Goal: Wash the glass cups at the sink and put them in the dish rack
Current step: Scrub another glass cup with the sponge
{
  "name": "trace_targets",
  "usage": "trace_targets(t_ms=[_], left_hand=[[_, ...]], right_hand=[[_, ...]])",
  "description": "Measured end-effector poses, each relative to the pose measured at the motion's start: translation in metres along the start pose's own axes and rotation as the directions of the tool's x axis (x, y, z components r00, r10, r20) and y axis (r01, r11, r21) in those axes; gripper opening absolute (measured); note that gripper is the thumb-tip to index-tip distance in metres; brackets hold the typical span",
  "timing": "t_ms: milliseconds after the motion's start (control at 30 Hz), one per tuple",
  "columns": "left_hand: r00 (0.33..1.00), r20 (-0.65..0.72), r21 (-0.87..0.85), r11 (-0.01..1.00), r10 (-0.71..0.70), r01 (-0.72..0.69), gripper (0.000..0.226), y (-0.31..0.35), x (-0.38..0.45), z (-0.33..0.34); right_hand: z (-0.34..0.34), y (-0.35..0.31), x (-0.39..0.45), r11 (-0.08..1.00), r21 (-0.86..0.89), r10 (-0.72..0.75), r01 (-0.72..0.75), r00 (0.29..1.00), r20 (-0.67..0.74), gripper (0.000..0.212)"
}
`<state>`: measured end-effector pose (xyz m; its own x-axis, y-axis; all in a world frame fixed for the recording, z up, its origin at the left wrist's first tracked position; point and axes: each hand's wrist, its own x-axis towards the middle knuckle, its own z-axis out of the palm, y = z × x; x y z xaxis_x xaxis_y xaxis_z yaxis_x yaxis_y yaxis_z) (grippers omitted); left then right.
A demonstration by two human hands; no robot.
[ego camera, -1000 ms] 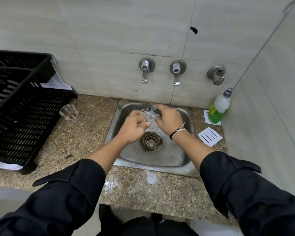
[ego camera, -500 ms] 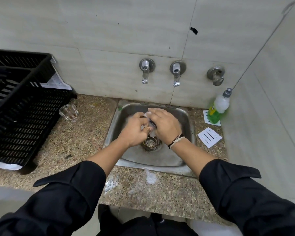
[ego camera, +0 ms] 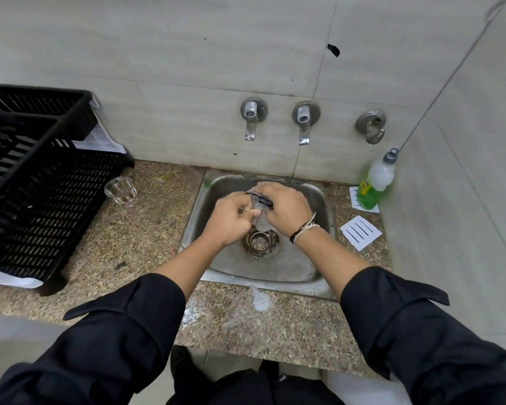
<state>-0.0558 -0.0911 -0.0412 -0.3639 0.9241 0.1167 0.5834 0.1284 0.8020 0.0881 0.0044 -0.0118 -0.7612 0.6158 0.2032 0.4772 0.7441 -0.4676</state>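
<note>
Setting: grey tiled wall point(ego camera: 187, 48), speckled granite counter point(ego camera: 123, 247), steel sink point(ego camera: 275, 267) set into it, drain point(ego camera: 260, 241) at the middle.
Taps: two spouts point(ego camera: 250, 119) mounted on the wall above the sink, a third fitting point(ego camera: 371, 125) to their right; no running water can be made out.
Left hand: left hand point(ego camera: 231, 217) held over the sink, fingers curled round a glass cup point(ego camera: 260, 210), thumb on its near side.
Right hand: right hand point(ego camera: 287, 207) closed over the same cup from the right; a dark scrubber point(ego camera: 260, 197) seems pinched at the cup's rim, grip partly hidden.
Held cup: above the drain, between both hands, mostly covered.
Second cup: second glass cup point(ego camera: 120, 190) stood upright on the counter, just beside the dish rack point(ego camera: 32, 182), apart from the sink.
Rack: black, slotted, left of the sink; contents cannot be told.
Soap: green bottle point(ego camera: 376, 182) placed in the right corner, paper card point(ego camera: 360, 232) near it.
Foam: suds patch point(ego camera: 260, 299) seen on the counter edge in front of the sink.
Sleeves: black cuffs point(ego camera: 123, 323) rolled back on both forearms; wristband point(ego camera: 304, 230) worn on the right.
</note>
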Motion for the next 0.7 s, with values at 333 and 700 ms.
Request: trace_targets(t_ms=[333, 700], left_hand=[[0.999, 0.048, -0.047, 0.999, 0.001, 0.001, 0.028, 0.002, 0.003, -0.014], [0.999, 0.037, -0.016, 0.999, 0.036, -0.036, 0.035, 0.024, 0.007, -0.006]], right_hand=[[-0.015, 0.002, 0.016, 0.888, -0.309, -0.294, 0.340, 0.937, 0.187, 0.060], [-0.023, 0.002, 0.007, 0.967, -0.209, -0.154, 0.144, 0.988, -0.033, 0.051]])
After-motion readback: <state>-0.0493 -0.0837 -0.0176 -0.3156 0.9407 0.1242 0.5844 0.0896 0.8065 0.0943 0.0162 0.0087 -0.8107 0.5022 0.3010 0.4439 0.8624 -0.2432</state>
